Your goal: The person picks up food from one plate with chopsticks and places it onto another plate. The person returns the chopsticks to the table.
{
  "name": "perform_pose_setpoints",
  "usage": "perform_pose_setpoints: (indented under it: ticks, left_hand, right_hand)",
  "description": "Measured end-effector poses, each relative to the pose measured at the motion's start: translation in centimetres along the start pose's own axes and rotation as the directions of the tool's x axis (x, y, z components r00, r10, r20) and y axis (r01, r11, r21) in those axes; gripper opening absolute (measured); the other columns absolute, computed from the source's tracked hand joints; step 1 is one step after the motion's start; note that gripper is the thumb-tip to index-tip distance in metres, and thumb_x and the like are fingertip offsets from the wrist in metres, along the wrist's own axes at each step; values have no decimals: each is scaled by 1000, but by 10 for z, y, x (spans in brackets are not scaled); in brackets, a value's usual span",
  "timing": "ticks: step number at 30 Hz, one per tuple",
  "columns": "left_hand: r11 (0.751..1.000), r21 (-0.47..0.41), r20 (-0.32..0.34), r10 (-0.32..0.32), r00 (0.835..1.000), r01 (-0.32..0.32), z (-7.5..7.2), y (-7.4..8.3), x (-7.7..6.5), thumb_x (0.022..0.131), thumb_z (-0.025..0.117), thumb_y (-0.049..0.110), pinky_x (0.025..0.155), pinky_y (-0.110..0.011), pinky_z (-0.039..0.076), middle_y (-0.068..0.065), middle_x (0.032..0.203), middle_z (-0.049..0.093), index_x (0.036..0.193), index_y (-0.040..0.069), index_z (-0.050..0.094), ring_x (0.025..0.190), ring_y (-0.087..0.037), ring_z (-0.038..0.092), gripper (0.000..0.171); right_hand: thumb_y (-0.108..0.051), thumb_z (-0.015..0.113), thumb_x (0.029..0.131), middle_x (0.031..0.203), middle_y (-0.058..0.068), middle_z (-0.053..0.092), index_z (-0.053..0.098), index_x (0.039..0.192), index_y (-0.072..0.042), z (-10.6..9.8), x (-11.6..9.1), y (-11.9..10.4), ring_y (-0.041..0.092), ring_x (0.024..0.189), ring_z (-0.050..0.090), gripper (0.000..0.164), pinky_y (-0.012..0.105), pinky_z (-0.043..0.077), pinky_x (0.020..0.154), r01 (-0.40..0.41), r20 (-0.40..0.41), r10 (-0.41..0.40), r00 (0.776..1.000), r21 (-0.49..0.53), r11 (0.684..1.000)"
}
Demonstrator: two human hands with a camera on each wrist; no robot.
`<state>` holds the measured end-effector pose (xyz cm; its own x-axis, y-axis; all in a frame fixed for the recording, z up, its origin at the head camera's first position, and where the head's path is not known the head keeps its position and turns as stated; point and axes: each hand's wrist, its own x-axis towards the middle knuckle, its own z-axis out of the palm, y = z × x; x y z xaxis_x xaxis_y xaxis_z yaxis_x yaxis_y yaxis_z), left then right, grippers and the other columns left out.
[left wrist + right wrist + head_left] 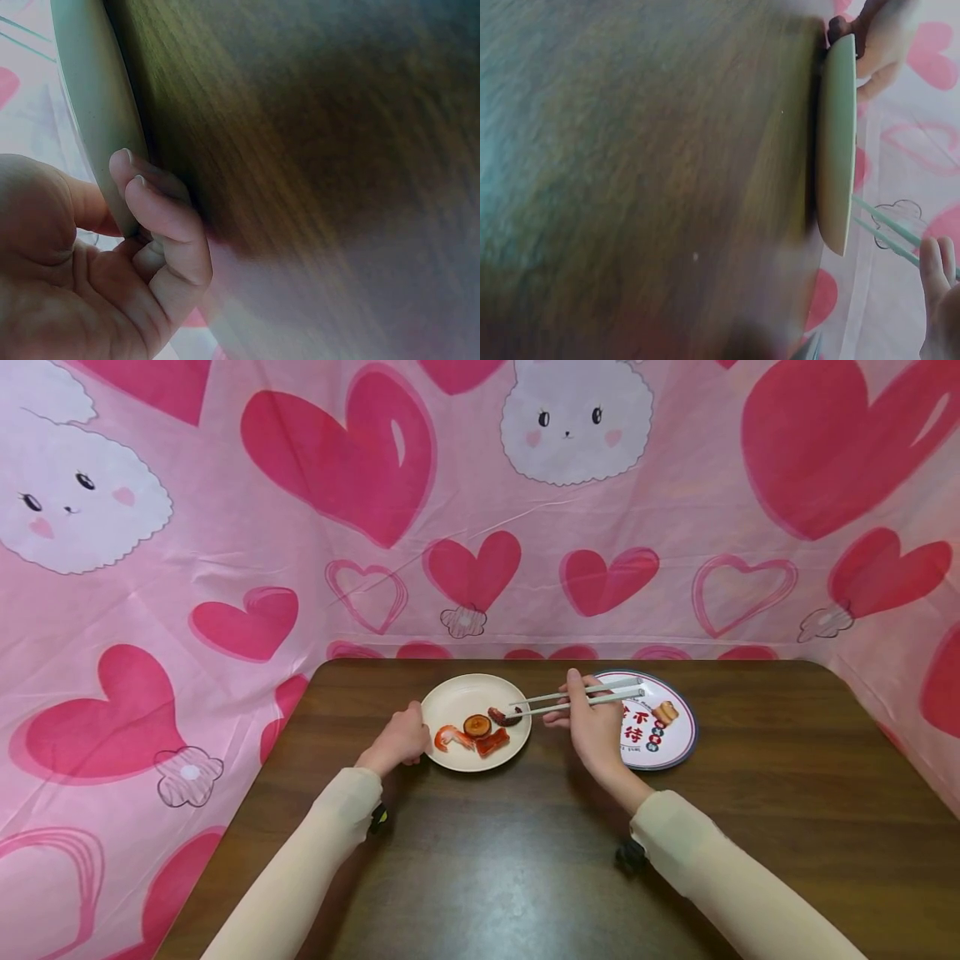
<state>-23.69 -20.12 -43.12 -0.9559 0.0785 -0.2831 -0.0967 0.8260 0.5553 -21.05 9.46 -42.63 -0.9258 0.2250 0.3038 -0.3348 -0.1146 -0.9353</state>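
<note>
In the head view my left hand (401, 735) holds the left rim of a cream plate (457, 691); the left wrist view shows thumb and curled fingers around that rim. My right hand (597, 727) grips a pair of pale chopsticks (553, 703). Their tips are at a dark reddish-brown, curved food piece (498, 717) on the plate's right side; whether they pinch it I cannot tell. Beside it lie an orange-and-white shrimp (452, 737), a round brown slice (477, 726) and a glossy red-brown chunk (492, 742).
Partly behind my right hand is a white plate (678, 739) with a blue rim and printed characters, bearing a tan food piece (665, 713). Both plates stand near the far edge of the brown wooden table (495, 860). Pink heart-patterned cloth (465, 502) hangs behind and at the sides.
</note>
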Motion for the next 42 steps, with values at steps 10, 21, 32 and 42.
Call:
perform_pose_setpoints:
  ticks: [10,21,32,42]
  left_hand:
    - [1000,-4,0,2,1000,-2,0,-1,1,105,48,7,50,-32,52,-18,79,62,135,-9,39,53,-23,57,36]
    - [1000,-1,-9,1,1000,-1,3,-3,1,106,47,8,51,-32,53,-18,81,62,135,-8,40,54,-23,58,34]
    - [1000,7,1,-2,1000,2,2,-2,0,107,47,8,51,-32,52,-18,80,62,136,-9,39,54,-23,58,35]
    - [1000,6,3,-2,1000,2,1,0,0,105,50,7,52,-32,52,-18,80,62,135,-9,40,55,-23,58,35]
  right_hand:
    - [-35,56,110,81,35,67,61,101,17,-13,-3,-6,20,55,72,53,37,61,56,-7,-10,7,1000,-8,1000]
    - [-30,59,109,82,40,61,61,98,19,-22,-9,-16,22,56,72,50,40,61,56,7,9,-7,1000,29,1000]
    - [-26,57,110,74,13,71,60,97,17,-34,-11,-25,20,57,73,45,40,61,58,11,38,-12,999,25,1000]
    - [-20,60,109,71,13,72,60,94,22,-45,-12,-28,21,56,73,45,37,61,58,78,1,-78,997,-18,997]
